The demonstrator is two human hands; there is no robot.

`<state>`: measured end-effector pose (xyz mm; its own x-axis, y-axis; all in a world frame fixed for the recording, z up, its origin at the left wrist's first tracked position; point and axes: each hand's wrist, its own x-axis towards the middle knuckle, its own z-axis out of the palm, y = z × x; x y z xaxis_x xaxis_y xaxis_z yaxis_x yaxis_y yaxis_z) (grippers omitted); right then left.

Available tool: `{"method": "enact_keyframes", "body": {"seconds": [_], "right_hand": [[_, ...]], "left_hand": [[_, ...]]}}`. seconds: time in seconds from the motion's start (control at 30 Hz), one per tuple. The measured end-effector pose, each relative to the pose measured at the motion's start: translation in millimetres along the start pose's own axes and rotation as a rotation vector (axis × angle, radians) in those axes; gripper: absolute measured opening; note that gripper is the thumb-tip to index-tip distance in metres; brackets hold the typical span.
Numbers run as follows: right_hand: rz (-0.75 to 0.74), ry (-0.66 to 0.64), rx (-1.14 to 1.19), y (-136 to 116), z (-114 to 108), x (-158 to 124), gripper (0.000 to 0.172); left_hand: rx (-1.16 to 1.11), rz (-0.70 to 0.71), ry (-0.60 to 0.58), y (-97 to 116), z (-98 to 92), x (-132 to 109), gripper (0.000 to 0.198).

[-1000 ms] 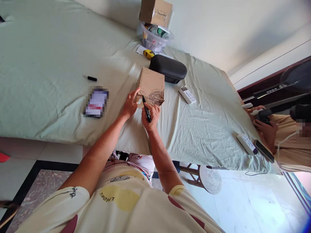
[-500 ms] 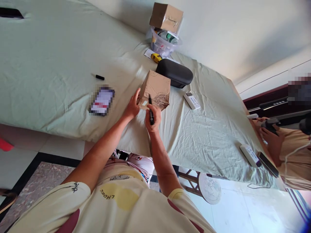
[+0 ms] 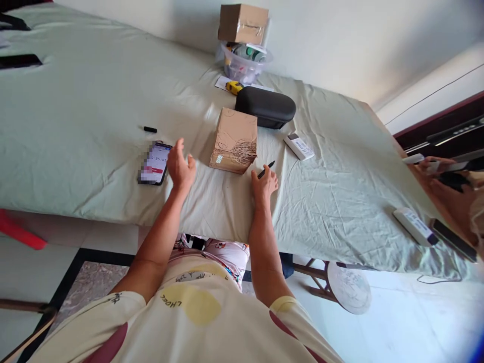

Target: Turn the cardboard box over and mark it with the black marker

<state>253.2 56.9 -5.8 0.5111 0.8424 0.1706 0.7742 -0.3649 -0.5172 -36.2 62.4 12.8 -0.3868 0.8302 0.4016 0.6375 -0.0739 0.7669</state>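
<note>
A small cardboard box (image 3: 235,132) with dark scribbled lines on its lower right side sits in front of me on the cloth. My right hand (image 3: 265,184) is near its lower right corner, fingers apart, over a black marker (image 3: 271,164). The marker is uncapped and slants under the fingers; thumb and fingers do not look closed around it. Held away from the box on the left is my left hand (image 3: 182,166), open and with nothing in it. It is beside a phone (image 3: 156,164) with a lit screen. The black marker cap (image 3: 150,129) lies above the phone.
Behind the box are a black hard case (image 3: 265,107), a yellow tape measure (image 3: 234,87) and a clear tub (image 3: 242,70) under another carton (image 3: 244,23). A white box (image 3: 299,146) lies to the right. Another person's hands (image 3: 449,176) are at the far right edge.
Both hands have left the box. The left has swung left toward the phone and opened; the right has moved right with the marker, and its fingers have loosened. The view has shifted slightly.
</note>
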Motion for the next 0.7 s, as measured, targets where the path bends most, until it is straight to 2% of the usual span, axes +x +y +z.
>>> {"method": "enact_keyframes", "body": {"seconds": [0.13,0.23,0.3,0.4,0.53,0.7], "right_hand": [[-0.024,-0.031,-0.061,-6,3,-5,0.056],[-0.023,-0.007,-0.038,-8,6,-4,0.054],[-0.019,0.031,0.018,-6,8,-2,0.053],[-0.039,0.111,0.162,-3,10,2,0.049],[-0.129,0.253,0.395,-2,6,6,0.038],[-0.179,0.358,0.655,-14,-2,-5,0.036]], "left_hand": [[0.312,-0.196,0.006,-6,-58.3,-4,0.085],[0.494,-0.297,-0.035,-15,-81.7,-8,0.095],[0.572,-0.347,-0.060,-22,-84.5,-11,0.092],[0.618,-0.343,-0.080,-33,-78.8,-12,0.084],[0.576,-0.316,-0.030,-43,-71.2,-14,0.075],[0.471,-0.316,0.018,-39,-67.9,-23,0.071]]}}
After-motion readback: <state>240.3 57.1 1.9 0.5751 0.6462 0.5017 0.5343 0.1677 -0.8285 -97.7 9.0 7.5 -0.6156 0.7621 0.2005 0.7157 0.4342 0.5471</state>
